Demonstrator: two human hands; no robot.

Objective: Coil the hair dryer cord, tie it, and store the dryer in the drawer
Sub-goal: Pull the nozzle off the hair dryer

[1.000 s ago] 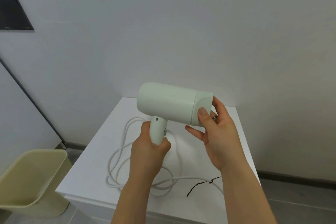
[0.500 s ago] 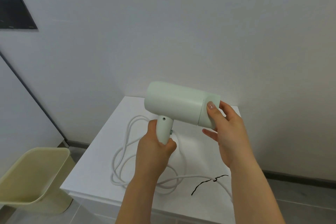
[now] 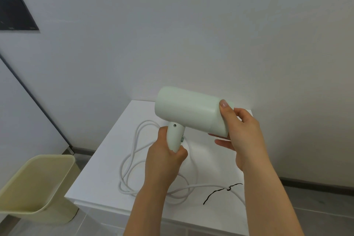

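A pale green hair dryer (image 3: 188, 110) is held up above a white cabinet top (image 3: 107, 168). My left hand (image 3: 164, 161) grips its short handle from below. My right hand (image 3: 240, 134) holds the barrel's right end, thumb on top and fingers underneath. The white cord (image 3: 132, 161) lies in loose loops on the cabinet top under my hands. A thin black tie (image 3: 216, 192) is fastened around the cord near the front right. No drawer front is plainly visible.
A pale yellow plastic bin (image 3: 36, 188) stands on the floor left of the cabinet. A white wall is close behind. A dark panel (image 3: 16, 14) hangs on the wall at upper left. Grey floor tiles show below.
The dryer and both hands have shifted slightly to the right in view and the barrel has tilted a little. The grips are the same and the cord has not moved.
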